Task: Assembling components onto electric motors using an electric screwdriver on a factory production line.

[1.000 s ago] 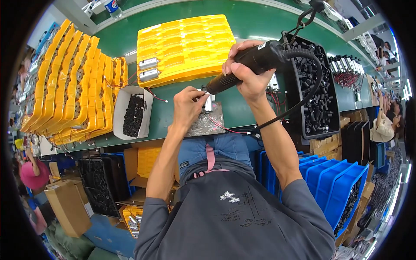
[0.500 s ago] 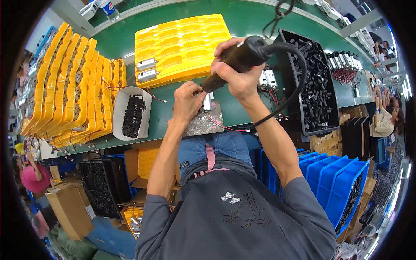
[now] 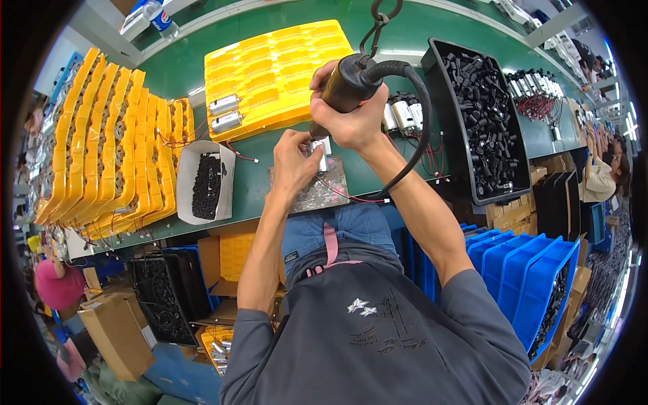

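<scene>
My right hand (image 3: 351,121) is wrapped around a black electric screwdriver (image 3: 346,84), which slants down toward my left hand. A thick cable loops from its top, and a chain with a hook holds it from above. My left hand (image 3: 294,162) pinches a small silver motor (image 3: 322,162) under the tool's tip. Red and black wires run from the motor across a worn, clear-covered pad (image 3: 324,192). The tool's tip and the motor's end are mostly hidden by my fingers.
A yellow tray (image 3: 277,74) holds two motors. To the left stand a white box (image 3: 224,196) of small black screws and stacked yellow trays (image 3: 101,142). More motors (image 3: 403,116) and a black bin (image 3: 479,199) of black parts lie to the right.
My right hand and the screwdriver have shifted left, and the tool stands more upright over the motor. My left hand stays in nearly the same place by the motor.
</scene>
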